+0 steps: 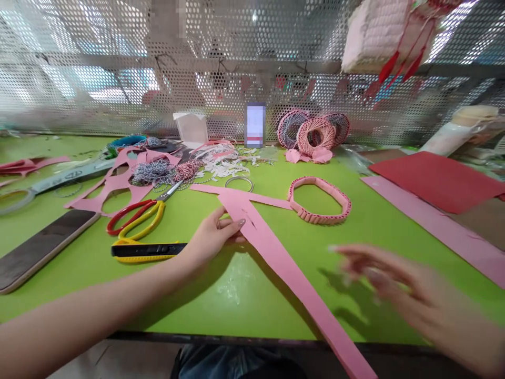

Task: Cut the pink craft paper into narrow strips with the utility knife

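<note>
My left hand (pixel 221 231) is closed on the edge of a long pink paper strip (pixel 276 252), thumb on top and fingers beneath. The strip slants across the green table (pixel 232 287) and its near end hangs past the front edge. A small slit shows near its far end. Beyond it lies a narrower pink strip (pixel 268 200), its right end at a pleated pink ring (pixel 319 201). My right hand (pixel 394 284), blurred by motion, hovers right of the long strip with fingers apart and nothing visible in them.
Scissors (pixel 145 216), a black-and-yellow utility knife (pixel 150 251) and a phone (pixel 49 247) lie left. Paper scraps (pixel 224 160), yarn (pixel 153 171) and a metal ring (pixel 239 183) lie behind. Woven rings (pixel 315 134) lean against the perforated panel; red sheets (pixel 437 179) lie right.
</note>
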Demonstrator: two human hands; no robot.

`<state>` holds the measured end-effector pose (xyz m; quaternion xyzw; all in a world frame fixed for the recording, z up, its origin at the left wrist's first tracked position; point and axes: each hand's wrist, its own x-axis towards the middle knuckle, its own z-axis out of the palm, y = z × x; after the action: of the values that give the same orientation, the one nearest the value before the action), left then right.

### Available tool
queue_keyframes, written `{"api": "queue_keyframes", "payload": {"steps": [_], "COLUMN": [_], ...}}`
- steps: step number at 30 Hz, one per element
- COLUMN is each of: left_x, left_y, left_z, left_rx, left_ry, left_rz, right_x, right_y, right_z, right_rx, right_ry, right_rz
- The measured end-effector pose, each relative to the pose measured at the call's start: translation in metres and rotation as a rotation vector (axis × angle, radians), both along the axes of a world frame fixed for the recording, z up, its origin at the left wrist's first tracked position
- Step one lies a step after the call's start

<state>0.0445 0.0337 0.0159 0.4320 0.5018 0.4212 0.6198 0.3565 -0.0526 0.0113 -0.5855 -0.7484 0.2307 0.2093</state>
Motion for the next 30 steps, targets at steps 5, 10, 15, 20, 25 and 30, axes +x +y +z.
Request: {"api": "queue_keyframes", "payload": {"steps": [5, 10, 15, 20, 25, 30], "left_x": [0.003, -0.029, -0.097, -0.139, -0.148, -0.154], "left_y": [-0.017, -0.027, -0.036, -0.034, -0.024, -0.027], "left_z": [0.003, 0.01, 0.005, -0.012, -0.017, -0.012], "left_rx": [0.099, 0.161, 0.733, 1.009, 0.909, 0.86], "left_ry": [0.033, 0.24, 1.155, 1.631, 1.711, 1.638], "left_rz": [-0.008, -0.051, -0.219, -0.342, -0.346, -0.23], "right_x": [-0.091, -0.09, -0.057, -0.065, -0.074, -0.064], "right_y": [0.064, 0.077, 0.084, 0.088, 0.091, 0.094], "right_z": [0.025, 0.034, 0.047, 0.027, -0.001, -0.012], "right_rx": [-0.309, -0.194, -0.09, 0.043, 0.392, 0.663], "right_ry": [0.053, -0.034, -0.253, -0.356, -0.369, -0.359], "right_rz": [0.236, 0.363, 0.456, 0.569, 0.644, 0.659]}}
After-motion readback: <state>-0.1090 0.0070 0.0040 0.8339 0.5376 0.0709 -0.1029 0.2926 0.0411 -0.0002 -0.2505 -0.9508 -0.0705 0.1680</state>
